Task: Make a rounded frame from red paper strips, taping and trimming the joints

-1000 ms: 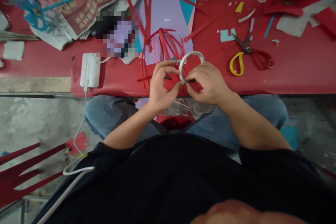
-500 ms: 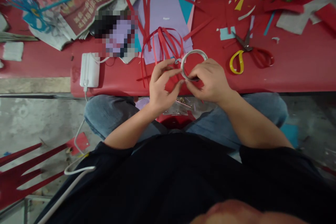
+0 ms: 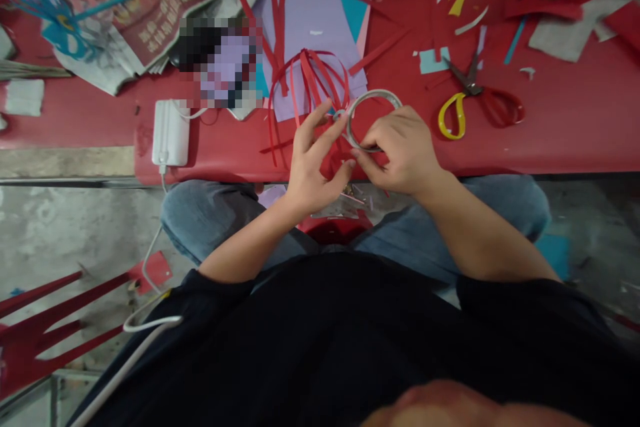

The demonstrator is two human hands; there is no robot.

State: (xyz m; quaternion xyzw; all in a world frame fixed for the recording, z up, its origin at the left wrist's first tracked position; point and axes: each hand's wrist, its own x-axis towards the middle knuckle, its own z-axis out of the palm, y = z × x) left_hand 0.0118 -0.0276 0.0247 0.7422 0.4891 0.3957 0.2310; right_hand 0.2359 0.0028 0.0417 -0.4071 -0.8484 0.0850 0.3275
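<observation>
My right hand [image 3: 400, 153] grips a thin white roll of tape [image 3: 373, 99] by its lower edge, holding it on edge over the front of the red table [image 3: 550, 140]. My left hand [image 3: 313, 160] is beside it, with the fingertips touching the roll's left rim where a small loose tape end shows. Its fingers are partly stretched, the thumb reaching toward my right hand. Under and behind both hands lies a bundle of curved red paper strips [image 3: 310, 77] on a lilac sheet [image 3: 313, 27].
Scissors [image 3: 475, 103] with one yellow and one red handle lie right of the hands. A white power bank [image 3: 171, 133] with a cable sits at the left. Newspapers [image 3: 150, 13], paper scraps and coloured sheets cover the back of the table. My knees are under its edge.
The tape roll and both hands have shifted slightly right and farther onto the table. My left fingers have straightened along the roll's left rim.
</observation>
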